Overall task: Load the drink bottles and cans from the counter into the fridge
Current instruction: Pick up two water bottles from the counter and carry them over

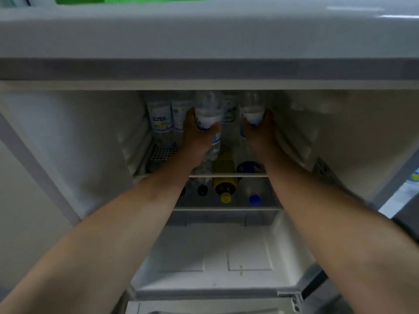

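A: Though we see into the fridge (68, 137), the bottle tops are cut off by its upper edge, and labels blur beyond reading.

B: Our arms reach deep. Our left hand (196, 134) wraps one water bottle (208, 109); our right hand (260, 132) wraps another bottle (252, 107), both on the upper shelf (226, 175).

A: More bottles stand behind; a yellow-capped one (225, 189) lies below.

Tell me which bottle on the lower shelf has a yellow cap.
The amber bottle in the middle, lying with its yellow cap toward the camera. The clear bottle beside it has a blue cap.
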Action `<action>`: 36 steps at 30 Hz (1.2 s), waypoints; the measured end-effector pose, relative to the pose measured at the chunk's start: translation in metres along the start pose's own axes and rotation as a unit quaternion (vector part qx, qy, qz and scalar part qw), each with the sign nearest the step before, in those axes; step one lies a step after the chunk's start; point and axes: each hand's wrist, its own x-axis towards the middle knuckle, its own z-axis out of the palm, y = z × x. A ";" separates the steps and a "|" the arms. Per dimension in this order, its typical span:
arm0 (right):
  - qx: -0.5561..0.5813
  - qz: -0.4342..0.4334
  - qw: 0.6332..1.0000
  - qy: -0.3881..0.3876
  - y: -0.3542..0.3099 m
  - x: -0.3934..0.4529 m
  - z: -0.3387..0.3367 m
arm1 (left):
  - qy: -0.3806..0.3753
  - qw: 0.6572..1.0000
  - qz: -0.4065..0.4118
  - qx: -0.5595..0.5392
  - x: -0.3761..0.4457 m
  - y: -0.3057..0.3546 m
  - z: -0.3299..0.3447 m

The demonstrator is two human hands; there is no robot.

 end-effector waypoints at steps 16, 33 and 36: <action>-0.241 0.073 0.968 0.015 0.030 0.052 0.010 | -0.080 0.960 0.030 0.265 0.014 -0.036 -0.013; -0.284 0.118 0.948 -0.080 0.033 0.085 0.022 | -0.009 0.902 0.072 0.427 0.039 -0.034 0.007; -0.308 0.118 0.938 -0.111 0.032 0.082 0.016 | -0.025 0.894 0.068 0.443 0.042 -0.030 0.004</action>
